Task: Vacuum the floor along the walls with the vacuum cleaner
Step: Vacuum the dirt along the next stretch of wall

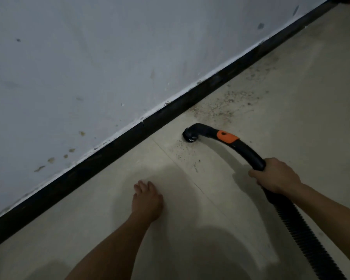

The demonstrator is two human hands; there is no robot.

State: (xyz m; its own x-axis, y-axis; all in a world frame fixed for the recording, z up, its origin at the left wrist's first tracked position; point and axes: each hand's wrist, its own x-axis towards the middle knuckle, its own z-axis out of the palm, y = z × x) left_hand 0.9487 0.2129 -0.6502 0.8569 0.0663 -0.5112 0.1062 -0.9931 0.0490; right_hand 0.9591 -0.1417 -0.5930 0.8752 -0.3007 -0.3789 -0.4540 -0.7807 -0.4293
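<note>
Left hand [147,201] hangs relaxed, right hand [275,174] grips vacuum hose [249,152], nozzle [190,135] beside grit [220,106] near black skirting [109,151].

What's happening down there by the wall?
A person is vacuuming the floor beside the wall. Their right hand grips the black vacuum handle, and its round nozzle sits on the floor close to the dark baseboard. Gritty dirt lies scattered just past the nozzle, along the baseboard. The left hand is open and holds nothing.
</note>
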